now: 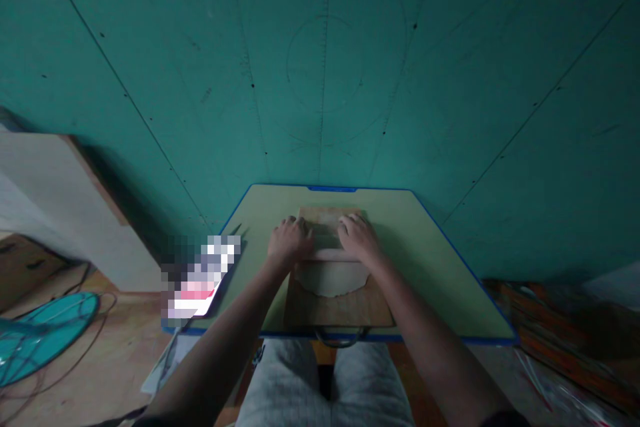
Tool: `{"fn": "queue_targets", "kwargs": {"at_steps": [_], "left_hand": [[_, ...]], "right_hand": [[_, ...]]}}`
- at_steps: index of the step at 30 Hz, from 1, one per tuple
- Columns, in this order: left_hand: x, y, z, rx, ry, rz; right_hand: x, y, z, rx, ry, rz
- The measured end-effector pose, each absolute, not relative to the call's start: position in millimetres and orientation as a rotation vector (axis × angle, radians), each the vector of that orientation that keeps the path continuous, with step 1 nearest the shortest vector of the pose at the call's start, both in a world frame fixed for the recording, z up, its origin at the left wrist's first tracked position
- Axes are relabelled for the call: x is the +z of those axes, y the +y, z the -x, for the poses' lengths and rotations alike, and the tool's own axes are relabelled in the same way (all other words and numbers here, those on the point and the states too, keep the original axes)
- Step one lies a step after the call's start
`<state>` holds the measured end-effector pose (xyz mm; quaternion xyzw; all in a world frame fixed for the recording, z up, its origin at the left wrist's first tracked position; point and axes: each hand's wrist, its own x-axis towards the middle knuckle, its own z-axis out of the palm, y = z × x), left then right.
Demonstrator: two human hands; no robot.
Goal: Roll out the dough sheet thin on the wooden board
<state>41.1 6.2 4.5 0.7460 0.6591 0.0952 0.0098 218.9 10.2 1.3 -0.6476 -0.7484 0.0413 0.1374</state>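
Curled at the ends of the pale roll (pixel 334 254) on the wooden board (pixel 340 313), with left hand (pixel 291 239) and right hand (pixel 359 237); can't tell if squeezing. Could tear the pale sheet (pixel 331 278) by pushing too hard.

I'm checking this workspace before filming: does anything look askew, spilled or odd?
Mildly odd: the pale, dough-like sheet on the wooden board has an uneven, ragged near edge, and the green wall behind the table bears drawn markings, circles and ruled lines, unusual for a plain wall. No spill stands out.
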Motion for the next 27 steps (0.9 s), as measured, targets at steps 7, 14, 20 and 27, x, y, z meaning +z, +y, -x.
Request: {"fn": "queue_targets", "kwargs": {"at_steps": [7, 14, 20, 27], "left_hand": [[6.9, 7.7, -42.8, 0.251, 2.066, -2.295], [7.6, -25.5, -43.2, 0.327, 2.060, -2.399], [-12.5, -86.7, -40.2, 0.570, 1.932, -2.618], [-44.3, -147.5, -33.1, 0.848, 1.770, -2.781]], "right_hand": [[-1.0, 13.2, -219.5, 0.069, -2.158, 1.861], [5.3, -12.1, -216.3, -0.063, -2.220, 1.873], [-6.5, -66.2, -216.5, -0.199, -2.209, 1.802], [-23.7, -117.9, -229.4, -0.210, -2.253, 1.586]]}}
